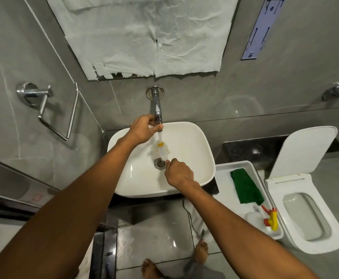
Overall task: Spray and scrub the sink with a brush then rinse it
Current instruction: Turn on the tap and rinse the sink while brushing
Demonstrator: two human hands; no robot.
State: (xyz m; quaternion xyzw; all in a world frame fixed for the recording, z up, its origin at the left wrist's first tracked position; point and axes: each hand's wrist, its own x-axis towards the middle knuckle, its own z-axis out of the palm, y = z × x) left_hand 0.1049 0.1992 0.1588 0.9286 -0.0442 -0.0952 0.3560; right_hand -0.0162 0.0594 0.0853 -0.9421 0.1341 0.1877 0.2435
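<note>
A white basin sink (192,158) sits below a chrome wall tap (156,105). My left hand (142,127) grips the tip of the tap. Water runs from it onto a white brush (160,151) with a yellow band, held over the metal drain (159,163). My right hand (177,173) is closed on the brush's handle end beside the drain.
A white tray (225,188) right of the sink holds a green cloth (246,187) and a spray bottle (265,218) with a yellow and red trigger. A toilet (309,214) with raised lid stands further right. A chrome towel holder (50,109) juts from the left wall.
</note>
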